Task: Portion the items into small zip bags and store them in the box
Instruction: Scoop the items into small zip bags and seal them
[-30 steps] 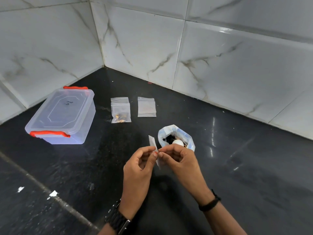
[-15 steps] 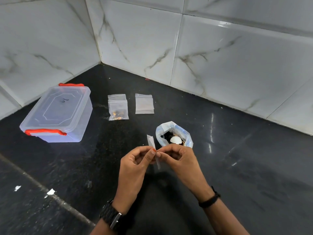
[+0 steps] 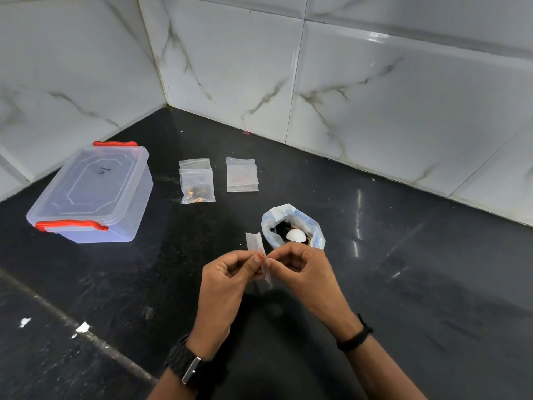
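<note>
Small clear plastic zip bag [image 3: 257, 253] is pinched between both hands above the black stone table [image 3: 403, 284], just in front of the open supply bag. Going from largest to smallest: white marble-veined wall tiles [image 3: 375, 96] meet in a corner behind the table. At the left of the table stands the clear rectangular plastic box with red latches [image 3: 92, 192], its lid on, with a dark scribble on top. The left hand [image 3: 225, 281] and the right hand [image 3: 305, 272] meet at the middle, the fingers of each curled and nipping the zip bag's edge, so the bag stands on edge between them; a red-painted thumbnail shows on the left hand. A black watch with a metal clasp [image 3: 184, 362] sits on the left wrist, a thin black band [image 3: 356, 337] on the right. Beyond the hands, a crumpled white and blue plastic bag [image 3: 291, 226] sits open, holding dark pieces and a white rounded object [image 3: 295, 235]. Farther back, well apart from the hands, lie a stack of filled clear zip bags with brown bits [image 3: 197, 181] and, just beside it to the right, a stack of flat empty-looking zip bags [image 3: 241, 175]. White specks [image 3: 82, 327] dot the table's near left.
</note>
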